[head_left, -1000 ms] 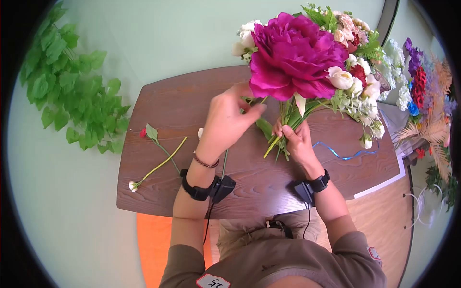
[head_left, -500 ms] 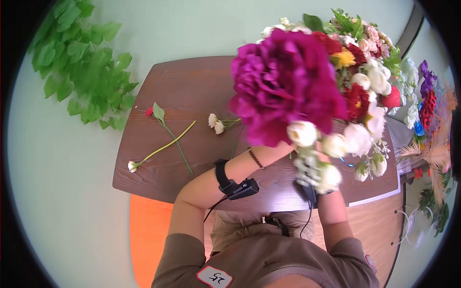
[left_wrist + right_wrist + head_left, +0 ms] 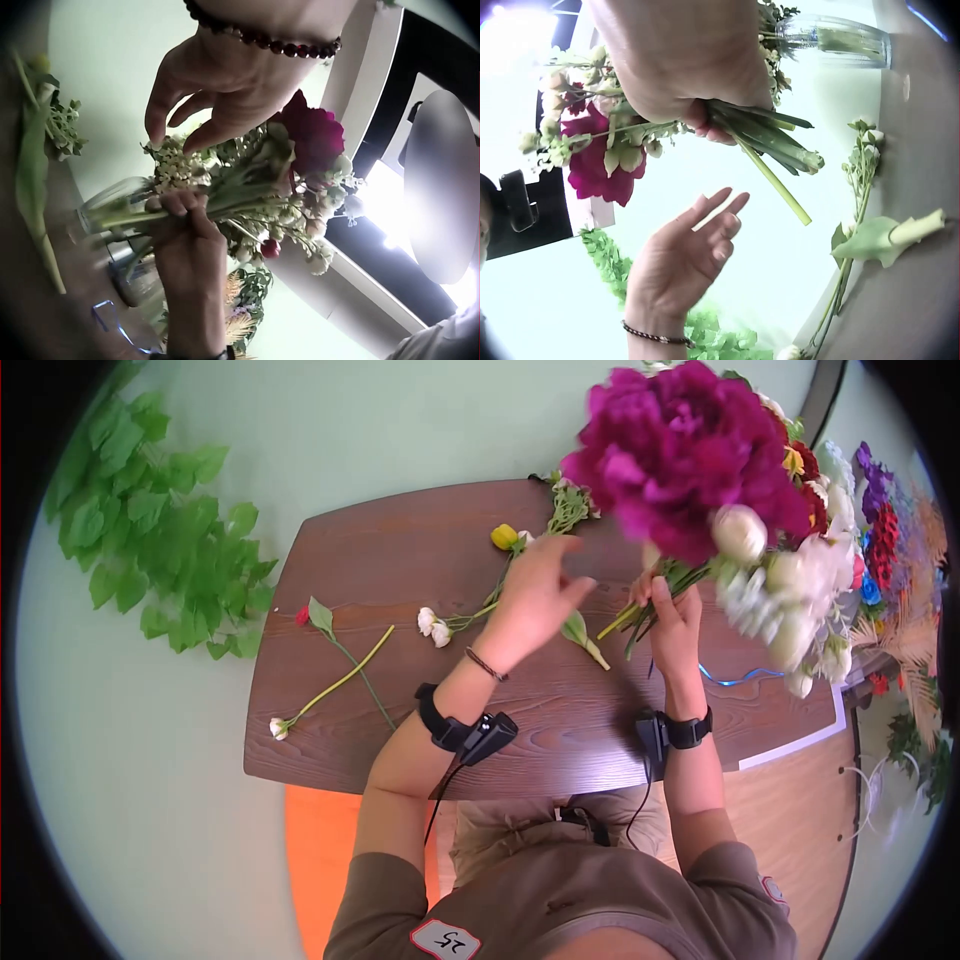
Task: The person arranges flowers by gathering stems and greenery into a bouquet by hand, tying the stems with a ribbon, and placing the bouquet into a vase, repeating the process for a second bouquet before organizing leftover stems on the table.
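Observation:
My right hand (image 3: 672,618) grips a bundle of green stems (image 3: 769,139) belonging to a large bouquet held above the table's right part. Its biggest bloom is a magenta peony (image 3: 700,455), with white roses (image 3: 790,575) and small red and yellow flowers beside it. My left hand (image 3: 540,595), wearing a beaded bracelet (image 3: 277,45), hovers to the left of the stems with its fingers spread loosely and holding nothing. Under and beside it on the table lie a yellow flower (image 3: 504,537), a white-flowered stem (image 3: 435,628) and a leafy cut stem (image 3: 590,645).
A red rose (image 3: 303,616) and a white rose (image 3: 279,729) lie with crossing stems at the table's left. Blue ribbon (image 3: 740,678) lies on the right. A glass vase (image 3: 847,41) stands behind the bouquet. Green leaves (image 3: 150,530) hang on the wall; more flowers (image 3: 885,540) stand far right.
The bouquet tipped down toward me, hiding both hands, then rose back up and to the right in my right hand. My left hand has drawn away leftward from the stems.

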Demonstrator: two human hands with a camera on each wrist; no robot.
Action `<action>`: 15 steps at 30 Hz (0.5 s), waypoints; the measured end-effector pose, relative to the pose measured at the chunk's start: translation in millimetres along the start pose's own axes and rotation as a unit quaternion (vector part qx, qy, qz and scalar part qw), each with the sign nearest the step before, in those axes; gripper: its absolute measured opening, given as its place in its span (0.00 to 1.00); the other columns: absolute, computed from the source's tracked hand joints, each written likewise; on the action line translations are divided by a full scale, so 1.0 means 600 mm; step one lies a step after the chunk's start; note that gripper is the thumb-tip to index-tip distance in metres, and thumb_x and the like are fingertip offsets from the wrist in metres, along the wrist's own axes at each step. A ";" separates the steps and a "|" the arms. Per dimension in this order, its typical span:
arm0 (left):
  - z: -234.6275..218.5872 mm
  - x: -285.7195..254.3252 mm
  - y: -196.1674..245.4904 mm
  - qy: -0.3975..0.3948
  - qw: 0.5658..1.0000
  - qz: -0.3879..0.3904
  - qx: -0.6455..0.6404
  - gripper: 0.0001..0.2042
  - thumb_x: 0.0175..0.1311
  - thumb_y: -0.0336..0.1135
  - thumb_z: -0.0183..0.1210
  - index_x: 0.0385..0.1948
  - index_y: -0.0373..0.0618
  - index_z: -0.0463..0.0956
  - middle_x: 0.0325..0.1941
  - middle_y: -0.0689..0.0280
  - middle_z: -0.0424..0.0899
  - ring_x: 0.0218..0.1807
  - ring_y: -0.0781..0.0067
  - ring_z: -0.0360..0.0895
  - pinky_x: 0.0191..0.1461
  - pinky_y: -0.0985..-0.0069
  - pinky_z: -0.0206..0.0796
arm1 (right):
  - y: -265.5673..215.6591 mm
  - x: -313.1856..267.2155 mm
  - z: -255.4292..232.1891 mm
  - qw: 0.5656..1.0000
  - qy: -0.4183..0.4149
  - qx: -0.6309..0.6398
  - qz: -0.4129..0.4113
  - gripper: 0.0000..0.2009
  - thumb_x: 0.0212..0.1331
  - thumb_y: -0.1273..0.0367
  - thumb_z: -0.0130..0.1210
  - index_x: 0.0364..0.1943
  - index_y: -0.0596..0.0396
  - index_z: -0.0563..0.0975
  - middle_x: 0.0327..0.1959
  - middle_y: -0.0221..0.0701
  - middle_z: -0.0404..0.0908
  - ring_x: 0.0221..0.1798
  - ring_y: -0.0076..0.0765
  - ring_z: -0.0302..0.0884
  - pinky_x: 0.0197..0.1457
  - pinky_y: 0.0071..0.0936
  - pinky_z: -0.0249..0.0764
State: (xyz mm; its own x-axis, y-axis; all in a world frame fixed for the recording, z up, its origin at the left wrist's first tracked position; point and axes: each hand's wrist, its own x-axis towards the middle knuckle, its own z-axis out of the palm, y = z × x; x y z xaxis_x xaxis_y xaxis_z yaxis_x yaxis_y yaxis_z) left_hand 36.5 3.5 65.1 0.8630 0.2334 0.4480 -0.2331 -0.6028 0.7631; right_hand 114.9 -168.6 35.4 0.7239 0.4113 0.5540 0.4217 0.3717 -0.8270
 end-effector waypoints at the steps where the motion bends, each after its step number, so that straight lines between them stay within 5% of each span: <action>1: 0.002 0.010 -0.022 -0.004 1.000 0.005 0.002 0.18 0.50 0.32 0.62 0.42 0.35 0.72 0.45 0.50 0.77 0.41 0.54 0.78 0.47 0.66 0.69 | -0.001 0.006 -0.003 0.999 0.032 0.035 0.004 0.09 0.67 0.68 0.43 0.30 0.57 0.65 0.23 0.27 0.64 0.27 0.22 0.61 0.34 0.24 0.63; 4: 0.016 0.042 -0.109 0.023 0.999 -0.006 0.023 0.15 0.54 0.32 0.61 0.41 0.32 0.74 0.34 0.55 0.81 0.34 0.65 0.81 0.35 0.70 0.72 | 0.014 0.012 -0.031 0.997 0.075 0.037 -0.001 0.08 0.67 0.70 0.42 0.30 0.59 0.66 0.24 0.27 0.66 0.28 0.22 0.62 0.36 0.23 0.64; 10: 0.059 0.091 -0.188 -0.038 0.947 -0.079 0.308 0.13 0.50 0.35 0.64 0.33 0.36 0.76 0.31 0.52 0.81 0.36 0.54 0.80 0.37 0.63 0.73 | 0.034 0.000 -0.028 0.995 0.095 -0.029 0.025 0.08 0.67 0.69 0.42 0.30 0.56 0.65 0.24 0.26 0.63 0.29 0.23 0.61 0.38 0.24 0.63; 12: 0.074 0.102 -0.203 -0.038 0.932 -0.087 0.351 0.13 0.49 0.38 0.64 0.29 0.38 0.76 0.32 0.52 0.81 0.36 0.50 0.79 0.39 0.60 0.72 | 0.048 0.001 -0.041 0.972 0.049 -0.224 -0.052 0.08 0.67 0.70 0.42 0.29 0.56 0.65 0.24 0.26 0.64 0.29 0.23 0.62 0.37 0.24 0.63; 15: 0.081 0.111 -0.178 -0.044 0.934 -0.109 0.338 0.13 0.49 0.38 0.64 0.29 0.38 0.77 0.33 0.52 0.81 0.38 0.50 0.80 0.39 0.62 0.73 | 0.021 0.002 -0.022 0.999 0.044 0.009 0.025 0.07 0.67 0.70 0.43 0.32 0.57 0.65 0.24 0.27 0.64 0.29 0.24 0.63 0.38 0.25 0.64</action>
State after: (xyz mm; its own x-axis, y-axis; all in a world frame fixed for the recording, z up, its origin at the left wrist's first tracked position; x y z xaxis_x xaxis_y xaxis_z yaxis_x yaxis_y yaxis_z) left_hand 140.9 46.4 -9.1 0.8970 0.3618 0.2540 0.2636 -0.8990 0.3497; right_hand 128.0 -174.2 24.4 0.7893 0.3550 0.5010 0.3752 0.3670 -0.8512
